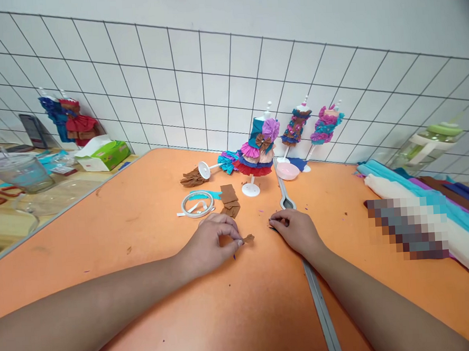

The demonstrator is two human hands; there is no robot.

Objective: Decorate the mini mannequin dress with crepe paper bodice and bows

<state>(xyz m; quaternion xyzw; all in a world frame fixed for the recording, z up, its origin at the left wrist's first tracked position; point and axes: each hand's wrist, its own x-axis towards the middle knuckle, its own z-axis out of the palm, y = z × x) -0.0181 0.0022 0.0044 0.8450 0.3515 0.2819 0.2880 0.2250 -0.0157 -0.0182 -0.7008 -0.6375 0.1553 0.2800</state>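
Note:
A small gathered scrap of brown crepe paper sticks out from the pinched thumb and finger of my left hand. My right hand rests on the table beside the metal seam, fingers pressed together. Something small and dark pokes out under its fingertips; what it is I cannot tell. Beyond my left hand lie folded brown crepe paper strips and a roll of white tape on a turquoise piece. Farther back stands a miniature dress form in ruffled, multicoloured paper, a brown bow at its waist.
Another dress form lies tipped, its white base facing me. A pink bowl and two decorated forms stand by the tiled wall. Rolled crepe paper lies right, near a bottle. A tissue box and glass bowl are left.

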